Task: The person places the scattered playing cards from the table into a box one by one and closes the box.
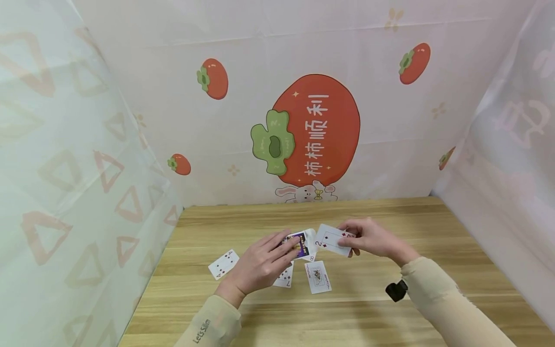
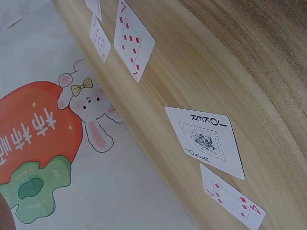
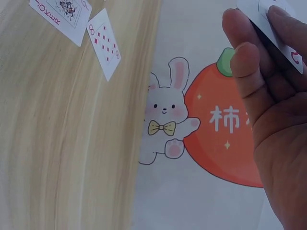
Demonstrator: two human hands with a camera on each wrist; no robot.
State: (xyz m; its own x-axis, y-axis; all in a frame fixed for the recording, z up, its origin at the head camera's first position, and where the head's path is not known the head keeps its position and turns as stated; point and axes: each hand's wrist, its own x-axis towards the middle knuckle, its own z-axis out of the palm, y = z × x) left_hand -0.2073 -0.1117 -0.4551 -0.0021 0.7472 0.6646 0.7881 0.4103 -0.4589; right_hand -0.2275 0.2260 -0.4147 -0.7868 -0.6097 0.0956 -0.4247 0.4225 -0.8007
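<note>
In the head view my left hand (image 1: 263, 262) holds a card box (image 1: 303, 244) with a purple and black print and a white flap, fingers laid across it. My right hand (image 1: 366, 237) pinches a two of diamonds (image 1: 331, 239) by its right side, thumb on its face. Its dark underside shows in the right wrist view. Under and around the left hand lie a seven of diamonds (image 1: 284, 278) and an eight of diamonds (image 3: 104, 44), both partly covered in the head view. A red-lettered joker (image 1: 318, 277) lies nearer me, between the hands.
A four of diamonds (image 1: 223, 264) lies on the wooden table (image 1: 347, 318) at the left. Beside it in the left wrist view is a black-lettered joker (image 2: 206, 139), hidden in the head view. Printed cloth walls (image 1: 225, 178) stand behind and on both sides.
</note>
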